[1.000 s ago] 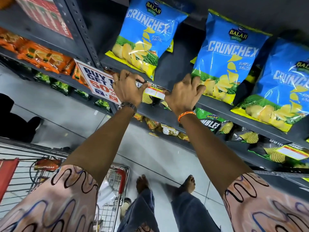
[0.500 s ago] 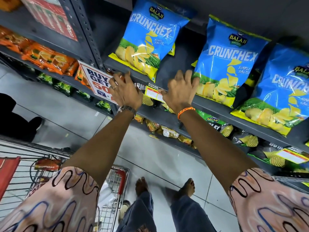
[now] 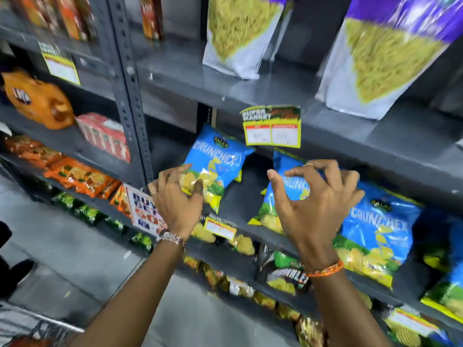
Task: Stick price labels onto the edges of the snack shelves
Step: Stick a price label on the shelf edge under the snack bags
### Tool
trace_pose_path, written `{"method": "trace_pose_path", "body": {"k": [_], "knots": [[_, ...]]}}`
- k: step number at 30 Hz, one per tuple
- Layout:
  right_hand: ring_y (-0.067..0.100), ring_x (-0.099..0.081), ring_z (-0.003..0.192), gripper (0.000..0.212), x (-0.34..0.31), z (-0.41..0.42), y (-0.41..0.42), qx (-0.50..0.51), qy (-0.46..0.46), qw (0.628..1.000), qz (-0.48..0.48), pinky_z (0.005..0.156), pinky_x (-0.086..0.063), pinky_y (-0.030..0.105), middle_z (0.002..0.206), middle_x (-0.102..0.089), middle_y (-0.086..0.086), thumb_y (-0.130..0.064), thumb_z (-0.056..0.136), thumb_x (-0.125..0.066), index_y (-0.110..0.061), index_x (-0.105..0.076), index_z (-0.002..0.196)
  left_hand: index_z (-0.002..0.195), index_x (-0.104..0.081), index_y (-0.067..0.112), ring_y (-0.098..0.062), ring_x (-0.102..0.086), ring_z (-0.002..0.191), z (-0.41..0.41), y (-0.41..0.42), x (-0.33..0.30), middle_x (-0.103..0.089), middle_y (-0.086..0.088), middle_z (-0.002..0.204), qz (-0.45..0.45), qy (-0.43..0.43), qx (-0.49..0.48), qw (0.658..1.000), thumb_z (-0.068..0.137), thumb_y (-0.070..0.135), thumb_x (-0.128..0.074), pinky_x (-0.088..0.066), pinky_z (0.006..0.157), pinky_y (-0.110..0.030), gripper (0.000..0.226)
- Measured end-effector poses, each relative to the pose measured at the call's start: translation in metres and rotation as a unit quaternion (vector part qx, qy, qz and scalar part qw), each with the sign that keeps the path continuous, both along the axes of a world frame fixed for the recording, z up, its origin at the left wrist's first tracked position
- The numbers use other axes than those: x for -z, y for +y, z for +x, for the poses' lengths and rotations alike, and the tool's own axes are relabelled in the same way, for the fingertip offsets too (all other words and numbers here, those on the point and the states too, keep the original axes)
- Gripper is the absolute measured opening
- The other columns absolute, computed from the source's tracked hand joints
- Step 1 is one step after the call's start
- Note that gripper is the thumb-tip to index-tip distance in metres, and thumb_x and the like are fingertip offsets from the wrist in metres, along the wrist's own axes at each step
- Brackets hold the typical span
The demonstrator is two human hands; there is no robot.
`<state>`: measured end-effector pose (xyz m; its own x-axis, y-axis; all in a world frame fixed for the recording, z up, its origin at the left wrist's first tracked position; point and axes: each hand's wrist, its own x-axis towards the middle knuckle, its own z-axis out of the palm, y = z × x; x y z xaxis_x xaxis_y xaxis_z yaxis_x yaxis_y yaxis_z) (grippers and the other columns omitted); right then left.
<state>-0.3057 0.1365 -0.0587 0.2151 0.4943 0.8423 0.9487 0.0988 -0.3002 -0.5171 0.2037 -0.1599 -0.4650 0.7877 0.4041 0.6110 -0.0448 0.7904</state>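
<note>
A yellow price label (image 3: 220,228) is stuck on the grey shelf edge (image 3: 260,237) under the blue Crunchex bags (image 3: 215,161). A second yellow label (image 3: 272,127) hangs on the edge of the shelf above. My left hand (image 3: 176,199) hovers in front of the left blue bag, fingers loosely curled, holding nothing. My right hand (image 3: 313,201) is raised in front of the middle Crunchex bag (image 3: 292,186), fingers spread and bent, with nothing in it. Both hands are off the lower label.
White and purple snack pouches (image 3: 235,36) stand on the top shelf. A grey perforated upright (image 3: 130,96) divides the racks. A "buy get" promo sign (image 3: 145,211) hangs left of my left hand. Orange packets (image 3: 75,176) fill the left rack. A third label (image 3: 61,66) hangs upper left.
Both hands have let go of the lower label and pulled back from the shelf edge. The view has tilted up, showing the shelf above with its label.
</note>
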Motion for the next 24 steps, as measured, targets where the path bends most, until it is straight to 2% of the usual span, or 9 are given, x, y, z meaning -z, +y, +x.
{"method": "trace_pose_path", "body": {"k": [2,4,6,9,11,14,16,21,24], "knots": [[0.031,-0.049,0.095,0.031,-0.034,0.000,-0.003,-0.012,0.015,0.999,0.029,0.077,-0.034,0.045,0.103,-0.063,-0.004,-0.062,0.083,-0.072,-0.031,-0.071,0.083,0.117,-0.068,0.033,-0.029,-0.059,0.116,0.009,0.004,-0.034,-0.065,0.000,0.120,0.037,-0.108,0.068,0.991,0.074,0.053,-0.066,-0.043,0.106,-0.044,0.047],[0.030,-0.047,0.100,0.029,-0.063,0.002,-0.002,-0.016,0.020,0.999,0.026,0.079,-0.032,0.043,0.111,-0.060,-0.004,-0.059,0.081,-0.074,-0.032,-0.071,0.091,0.113,-0.070,0.035,-0.028,-0.058,0.122,0.022,0.008,-0.067,-0.066,-0.003,0.122,0.043,-0.240,0.142,0.959,0.066,0.063,-0.068,-0.045,0.109,-0.048,0.054],[0.028,-0.042,0.108,0.039,-0.085,0.006,0.003,-0.023,0.014,1.000,-0.015,0.081,-0.027,0.040,0.123,-0.053,-0.003,-0.061,0.077,-0.074,-0.034,-0.069,0.105,0.107,-0.075,0.033,-0.024,-0.059,0.122,0.034,0.013,-0.093,-0.068,-0.005,0.121,0.036,-0.301,0.176,0.936,0.058,0.068,-0.072,-0.045,0.110,-0.046,0.060],[0.032,-0.034,0.123,0.055,-0.108,0.014,0.020,-0.045,-0.010,0.992,-0.116,0.090,-0.028,0.045,0.138,-0.042,-0.001,-0.065,0.075,-0.075,-0.036,-0.067,0.121,0.098,-0.077,0.030,-0.010,-0.061,0.105,0.042,0.014,-0.116,-0.068,0.005,0.107,0.098,-0.245,0.112,0.958,0.059,0.072,-0.072,-0.045,0.101,-0.025,0.058],[0.033,-0.028,0.130,0.056,-0.117,0.017,0.032,-0.051,-0.031,0.983,-0.175,0.098,-0.028,0.050,0.144,-0.037,0.000,-0.063,0.076,-0.075,-0.035,-0.068,0.124,0.100,-0.074,0.032,-0.008,-0.056,0.097,0.045,0.012,-0.126,-0.064,0.009,0.101,0.152,-0.148,0.067,0.975,0.064,0.071,-0.073,-0.031,0.092,-0.017,0.053],[0.032,-0.025,0.134,0.048,-0.122,0.016,0.048,-0.067,-0.050,0.971,-0.224,0.100,-0.025,0.048,0.147,-0.036,-0.002,-0.060,0.078,-0.076,-0.037,-0.071,0.120,0.113,-0.071,0.044,-0.016,-0.051,0.109,0.049,0.013,-0.134,-0.058,0.004,0.110,0.145,-0.027,0.068,0.987,0.070,0.070,-0.073,-0.017,0.093,-0.012,0.050],[0.032,-0.026,0.133,0.037,-0.124,0.012,0.054,-0.070,-0.058,0.969,-0.228,0.096,-0.026,0.047,0.146,-0.038,-0.003,-0.056,0.079,-0.077,-0.039,-0.075,0.112,0.112,-0.073,0.047,-0.023,-0.048,0.114,0.050,0.016,-0.138,-0.055,0.003,0.114,0.131,-0.005,0.069,0.989,0.072,0.070,-0.072,-0.013,0.091,-0.007,0.047],[0.027,-0.029,0.127,0.014,-0.125,0.004,0.061,-0.076,-0.048,0.974,-0.209,0.091,-0.026,0.045,0.138,-0.045,-0.009,-0.043,0.079,-0.082,-0.039,-0.079,0.091,0.094,-0.079,0.042,-0.027,-0.043,0.113,0.048,0.024,-0.143,-0.054,0.005,0.115,0.143,-0.007,0.070,0.987,0.071,0.059,-0.081,-0.035,0.098,-0.026,0.028],[0.026,-0.029,0.124,0.010,-0.125,0.003,0.062,-0.088,-0.041,0.977,-0.192,0.089,-0.023,0.042,0.137,-0.046,-0.011,-0.041,0.077,-0.083,-0.039,-0.079,0.086,0.089,-0.081,0.039,-0.027,-0.042,0.113,0.049,0.026,-0.144,-0.053,0.006,0.116,0.141,0.002,0.083,0.987,0.073,0.054,-0.081,-0.038,0.098,-0.032,0.022]]}}
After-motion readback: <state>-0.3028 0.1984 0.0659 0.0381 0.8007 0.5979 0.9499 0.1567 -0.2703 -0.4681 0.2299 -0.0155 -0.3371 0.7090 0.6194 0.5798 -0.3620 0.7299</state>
